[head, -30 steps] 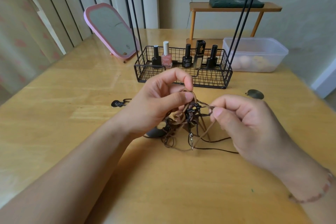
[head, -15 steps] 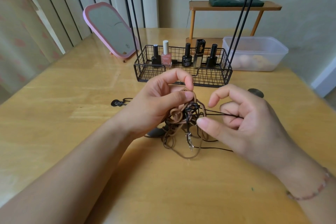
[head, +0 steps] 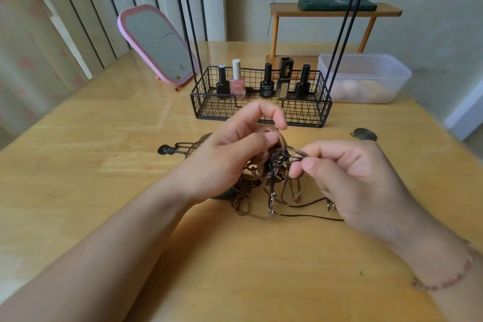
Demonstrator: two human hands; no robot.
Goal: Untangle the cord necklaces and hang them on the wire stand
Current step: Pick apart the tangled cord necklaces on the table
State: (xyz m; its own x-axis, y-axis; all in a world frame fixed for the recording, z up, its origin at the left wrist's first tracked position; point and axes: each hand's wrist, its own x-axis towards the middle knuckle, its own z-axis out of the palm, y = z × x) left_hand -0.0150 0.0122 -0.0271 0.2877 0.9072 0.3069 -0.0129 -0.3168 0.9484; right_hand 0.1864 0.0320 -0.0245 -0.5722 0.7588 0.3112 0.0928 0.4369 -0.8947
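Now the right hand has closed again and pinches a dark cord, while the left hand grips the knotted necklaces just above the desk — still untangling. Next, I think — pull one loop free gently.

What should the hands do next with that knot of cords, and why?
Probably draw the right hand gently rightward: it pinches one strand at the tangle, which the left hand holds steady, and no cord hangs on the stand yet.
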